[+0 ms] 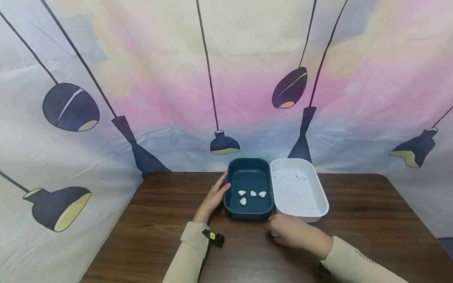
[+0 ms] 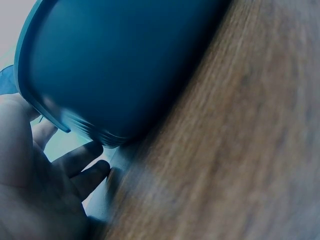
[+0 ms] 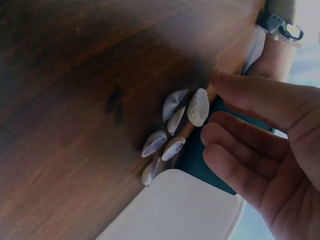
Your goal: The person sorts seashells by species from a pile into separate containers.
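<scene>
A dark teal tray (image 1: 248, 214) holds several small white shells (image 1: 253, 193). My left hand (image 1: 214, 195) rests against its left side, thumb at the rim and fingers spread along the outer wall, as the left wrist view also shows. In front of the trays, my right hand (image 1: 299, 234) reaches down over the table. The right wrist view has its thumb and fingertips apart, right beside a ridged white shell (image 3: 198, 107). Several more shells (image 3: 154, 143) lie close by on the wood; in the head view this hand mostly hides them.
A white tray (image 1: 320, 210) stands against the teal tray's right side, with small dark specks inside. Both sit on a dark wooden table (image 1: 170, 220), near its back edge. Behind hangs a cloth (image 1: 170, 106) printed with lamps.
</scene>
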{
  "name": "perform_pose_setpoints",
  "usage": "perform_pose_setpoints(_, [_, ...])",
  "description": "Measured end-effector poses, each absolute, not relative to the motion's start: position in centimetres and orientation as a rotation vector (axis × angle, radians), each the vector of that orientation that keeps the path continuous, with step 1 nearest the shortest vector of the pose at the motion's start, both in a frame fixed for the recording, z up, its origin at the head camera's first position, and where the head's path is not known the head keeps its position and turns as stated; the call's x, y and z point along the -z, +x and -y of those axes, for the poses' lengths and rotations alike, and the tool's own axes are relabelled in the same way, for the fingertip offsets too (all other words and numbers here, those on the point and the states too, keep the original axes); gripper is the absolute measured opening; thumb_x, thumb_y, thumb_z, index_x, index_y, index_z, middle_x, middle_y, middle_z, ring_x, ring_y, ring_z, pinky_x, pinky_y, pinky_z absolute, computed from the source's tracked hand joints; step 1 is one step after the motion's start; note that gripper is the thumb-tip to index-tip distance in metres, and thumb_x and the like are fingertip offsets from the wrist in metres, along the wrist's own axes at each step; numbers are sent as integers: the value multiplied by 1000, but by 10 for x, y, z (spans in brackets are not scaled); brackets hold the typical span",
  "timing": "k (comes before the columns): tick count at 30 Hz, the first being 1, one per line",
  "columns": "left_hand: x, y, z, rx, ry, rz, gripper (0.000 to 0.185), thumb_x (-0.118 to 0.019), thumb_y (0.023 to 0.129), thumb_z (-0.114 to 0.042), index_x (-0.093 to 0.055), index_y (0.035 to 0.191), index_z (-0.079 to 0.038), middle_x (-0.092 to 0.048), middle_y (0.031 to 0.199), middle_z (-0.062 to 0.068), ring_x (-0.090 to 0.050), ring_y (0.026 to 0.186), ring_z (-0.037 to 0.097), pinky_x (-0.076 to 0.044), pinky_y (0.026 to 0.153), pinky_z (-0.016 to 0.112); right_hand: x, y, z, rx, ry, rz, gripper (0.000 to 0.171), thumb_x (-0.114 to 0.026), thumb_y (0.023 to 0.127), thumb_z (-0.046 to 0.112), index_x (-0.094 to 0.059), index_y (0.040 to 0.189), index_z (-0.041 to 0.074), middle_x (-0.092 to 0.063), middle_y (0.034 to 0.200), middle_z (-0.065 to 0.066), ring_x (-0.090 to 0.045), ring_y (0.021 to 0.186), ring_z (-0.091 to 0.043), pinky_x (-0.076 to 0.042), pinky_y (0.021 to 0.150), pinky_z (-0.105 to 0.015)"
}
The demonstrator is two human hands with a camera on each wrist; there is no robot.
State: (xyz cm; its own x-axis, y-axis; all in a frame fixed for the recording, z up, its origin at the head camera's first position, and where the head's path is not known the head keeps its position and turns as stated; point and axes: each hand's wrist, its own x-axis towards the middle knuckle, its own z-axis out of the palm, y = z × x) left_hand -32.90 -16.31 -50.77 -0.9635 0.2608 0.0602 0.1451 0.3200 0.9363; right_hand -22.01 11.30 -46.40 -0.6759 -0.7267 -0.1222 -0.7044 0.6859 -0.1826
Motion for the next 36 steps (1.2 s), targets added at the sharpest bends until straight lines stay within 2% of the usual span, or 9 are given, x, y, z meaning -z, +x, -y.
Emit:
perform_pose_setpoints(8, [488,-315,161,-1716,392,-2477,55,-44,106,-24,-27,157,-11,-27,160,15,-27,145,38,6,117,61,467,-220,-111,191,-1224,-2692,17,-79,76,1,-72,79,17,-62,71,9,-53,61,-1,-49,53,-22])
perform_pose_setpoints(21, [486,-315,159,-1706,391,-2473,55,-44,107,-27,-26,157,-14,-26,160,13,-26,146,35,7,117,59,462,-221,-107,158,-1220,-2675,19,-80,76,5,-75,87,20,-61,77,10,-51,62,0,-50,57,-22])
perform_pose_setpoints(27, [486,-315,159,-1708,400,-2474,55,-44,107,-26,-26,157,-12,-26,160,14,-26,146,37,7,117,61,453,-224,-107,223,-1248,-2635,24,-79,78,6,-76,94,23,-63,83,11,-55,70,0,-53,64,-23])
perform_pose_setpoints(36, [489,-314,161,-1705,377,-2471,56,-45,106,-27,-26,157,-13,-26,161,13,-24,147,36,6,117,62,436,-227,-106,253,-1259,-2583,16,-75,82,6,-76,93,18,-61,80,10,-51,67,1,-50,62,-19])
